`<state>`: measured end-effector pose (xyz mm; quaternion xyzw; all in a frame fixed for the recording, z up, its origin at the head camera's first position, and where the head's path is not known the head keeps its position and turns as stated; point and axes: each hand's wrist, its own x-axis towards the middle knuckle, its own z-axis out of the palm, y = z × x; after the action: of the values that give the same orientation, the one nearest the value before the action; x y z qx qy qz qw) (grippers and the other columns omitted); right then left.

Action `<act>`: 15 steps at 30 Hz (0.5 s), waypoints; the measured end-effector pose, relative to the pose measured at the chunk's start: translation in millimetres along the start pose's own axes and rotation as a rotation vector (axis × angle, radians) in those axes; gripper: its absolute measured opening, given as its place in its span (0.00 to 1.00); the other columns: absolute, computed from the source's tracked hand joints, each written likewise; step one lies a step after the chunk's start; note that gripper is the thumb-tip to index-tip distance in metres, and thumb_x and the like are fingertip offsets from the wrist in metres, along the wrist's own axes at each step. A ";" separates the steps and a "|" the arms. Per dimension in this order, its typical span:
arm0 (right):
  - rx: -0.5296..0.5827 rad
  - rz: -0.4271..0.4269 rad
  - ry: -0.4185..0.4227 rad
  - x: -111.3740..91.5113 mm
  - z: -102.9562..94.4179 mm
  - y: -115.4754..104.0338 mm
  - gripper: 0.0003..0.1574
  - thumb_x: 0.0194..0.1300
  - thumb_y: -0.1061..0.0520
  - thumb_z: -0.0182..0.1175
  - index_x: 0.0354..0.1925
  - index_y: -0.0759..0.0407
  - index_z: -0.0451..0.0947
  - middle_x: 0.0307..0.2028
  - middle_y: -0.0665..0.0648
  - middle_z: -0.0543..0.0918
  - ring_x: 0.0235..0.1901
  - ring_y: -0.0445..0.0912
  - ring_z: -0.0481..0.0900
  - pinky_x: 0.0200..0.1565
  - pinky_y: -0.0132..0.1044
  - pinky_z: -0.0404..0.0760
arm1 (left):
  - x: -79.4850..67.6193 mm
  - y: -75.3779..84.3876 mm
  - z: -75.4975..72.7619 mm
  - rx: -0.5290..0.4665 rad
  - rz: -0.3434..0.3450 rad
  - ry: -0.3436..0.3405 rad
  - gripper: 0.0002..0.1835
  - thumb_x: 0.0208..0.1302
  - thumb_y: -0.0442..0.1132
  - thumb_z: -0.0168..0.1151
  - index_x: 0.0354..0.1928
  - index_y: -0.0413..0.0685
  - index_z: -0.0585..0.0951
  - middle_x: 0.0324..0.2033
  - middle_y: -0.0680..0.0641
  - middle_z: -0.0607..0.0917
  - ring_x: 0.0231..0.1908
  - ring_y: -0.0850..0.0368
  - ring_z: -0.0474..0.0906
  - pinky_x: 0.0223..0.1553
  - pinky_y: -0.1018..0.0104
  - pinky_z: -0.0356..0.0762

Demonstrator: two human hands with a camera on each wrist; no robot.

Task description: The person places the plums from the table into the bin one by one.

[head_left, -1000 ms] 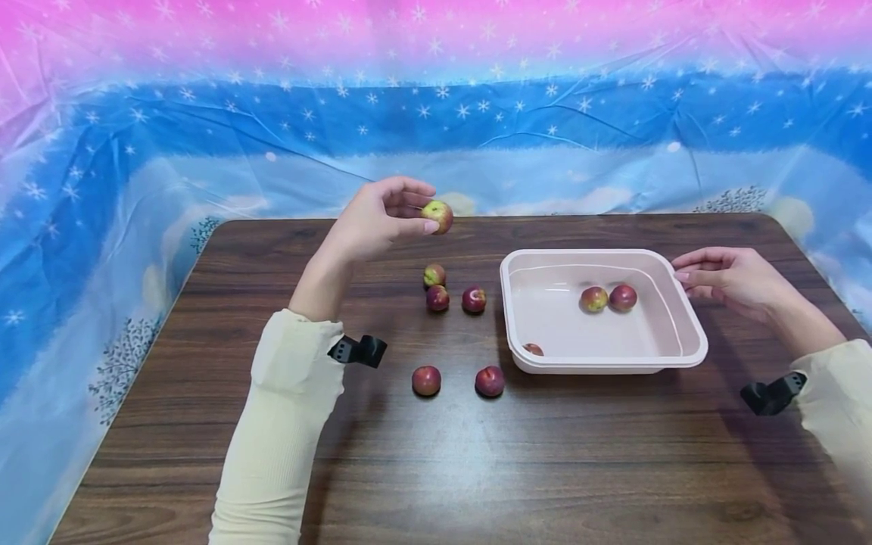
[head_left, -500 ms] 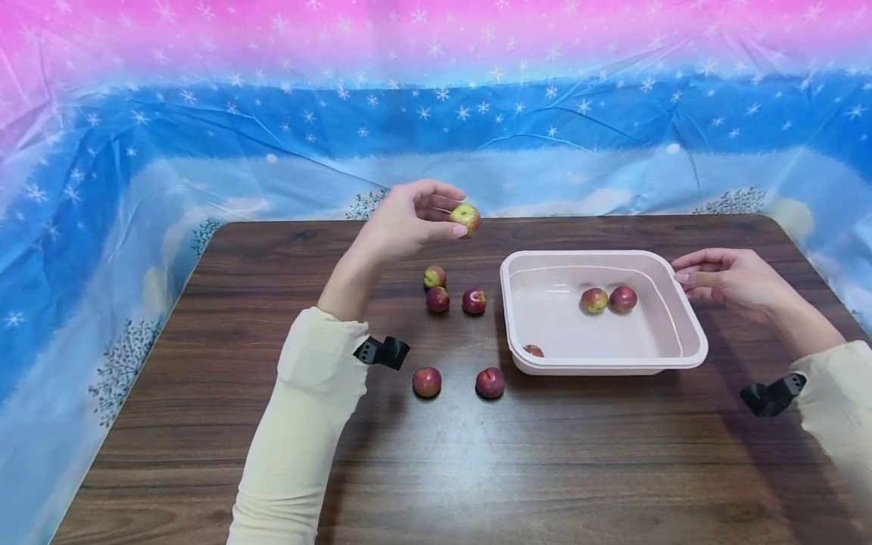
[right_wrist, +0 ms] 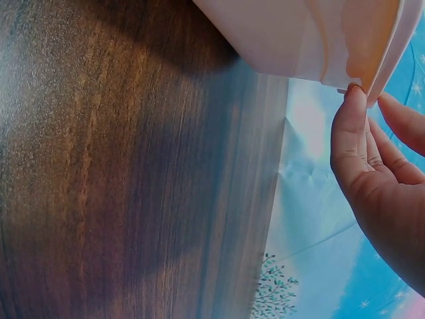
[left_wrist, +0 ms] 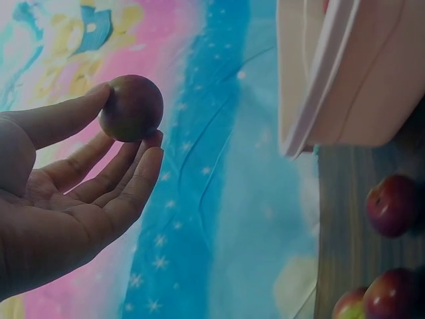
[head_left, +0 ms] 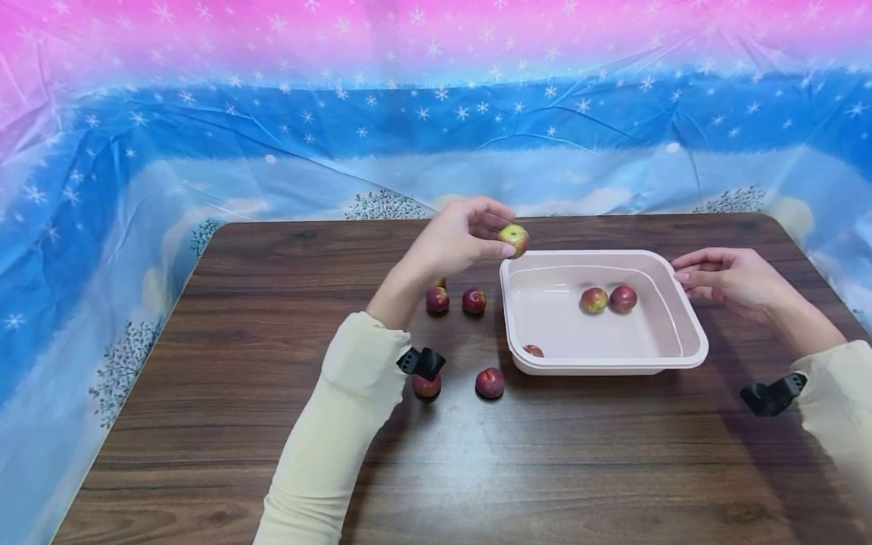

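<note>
The left hand (head_left: 455, 236) pinches a round yellow-green and red fruit (head_left: 514, 241) near the pale-pink rectangular plastic basin (head_left: 613, 362); the right hand (head_left: 732, 281) pinches its rim. We judge filling partway: three reddish fruits (head_left: 623, 298) inside, five on the brown wood-grain tabletop (head_left: 545, 469).

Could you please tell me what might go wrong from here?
The held fruit might slip, since the left hand appears to grip it only with its fingertips. It could also bump the tub, whose edge is close by. The right hand pinches one side of the tub, so a tug might set the fruits inside rolling.
</note>
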<state>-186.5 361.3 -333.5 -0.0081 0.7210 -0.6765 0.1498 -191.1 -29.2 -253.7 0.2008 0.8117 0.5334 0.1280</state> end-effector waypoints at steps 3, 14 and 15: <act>0.007 0.000 -0.003 -0.3 0.3 -0.6 0.13 0.59 0.72 0.57 0.34 0.56 0.81 0.30 0.54 0.84 0.30 0.43 0.82 0.31 0.36 0.80 | 2.2 -2.2 8.8 0.006 -0.001 -0.012 0.21 0.54 0.32 0.66 0.51 0.40 0.75 0.47 0.45 0.78 0.46 0.56 0.75 0.45 0.68 0.73; 0.068 -0.018 -0.033 -0.6 -0.8 1.8 0.15 0.58 0.74 0.55 0.35 0.59 0.81 0.30 0.56 0.84 0.30 0.45 0.82 0.31 0.36 0.81 | 6.6 -9.0 31.0 0.091 -0.044 -0.062 0.20 0.56 0.36 0.65 0.51 0.47 0.76 0.46 0.50 0.79 0.45 0.60 0.74 0.43 0.68 0.73; 0.073 -0.021 -0.035 -0.5 -0.9 2.1 0.15 0.58 0.75 0.55 0.35 0.59 0.81 0.30 0.57 0.84 0.30 0.45 0.82 0.31 0.37 0.81 | 6.6 -9.5 31.8 0.092 -0.045 -0.063 0.20 0.56 0.36 0.65 0.51 0.47 0.76 0.46 0.50 0.79 0.45 0.60 0.74 0.43 0.68 0.73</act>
<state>-185.8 362.4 -335.4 -0.0221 0.6929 -0.7037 0.1556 -185.3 -3.6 -275.1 0.2048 0.8352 0.4860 0.1560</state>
